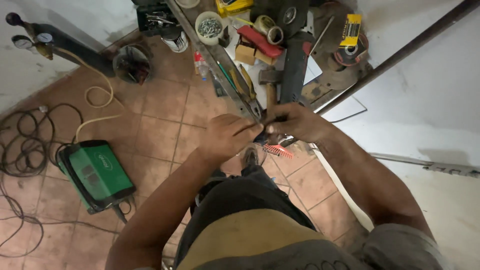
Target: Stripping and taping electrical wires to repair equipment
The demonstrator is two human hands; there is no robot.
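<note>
We see both hands meeting at the near end of the cluttered workbench (320,92). Our left hand (227,136) is clenched around a small dark object (260,136), and our right hand (295,122) pinches the same object from the right. A hammer (270,87) lies just beyond them. A green welding machine (95,175) sits on the tiled floor, far left.

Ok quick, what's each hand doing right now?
Left hand: closed, pinching a small dark part.
Right hand: closed on the same part.
</note>
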